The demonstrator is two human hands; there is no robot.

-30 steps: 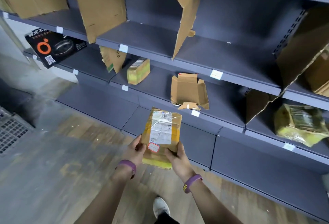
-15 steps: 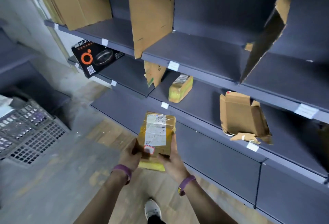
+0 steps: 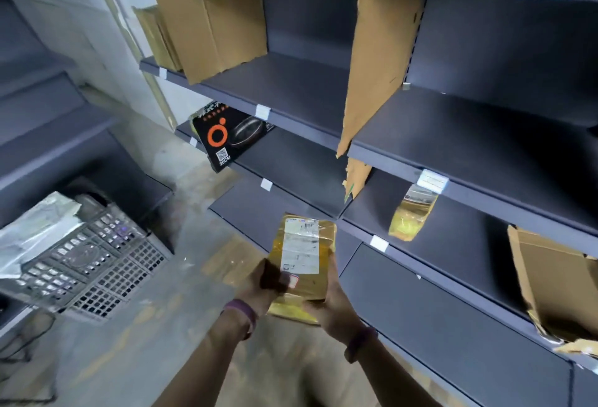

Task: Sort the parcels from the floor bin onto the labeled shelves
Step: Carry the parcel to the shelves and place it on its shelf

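Yellow tape-wrapped parcel stays gripped by left hand and right hand. View swings left: grey mesh floor bin now at 9 o'clock. Judged: slot on dark grey metal shelves not yet chosen.

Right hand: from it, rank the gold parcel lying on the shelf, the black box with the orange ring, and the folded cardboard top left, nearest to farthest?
From the right hand, which grips the held parcel:
1. gold parcel, up and to its right.
2. black box, farther off, up and left.
3. folded cardboard, highest, far upper left.
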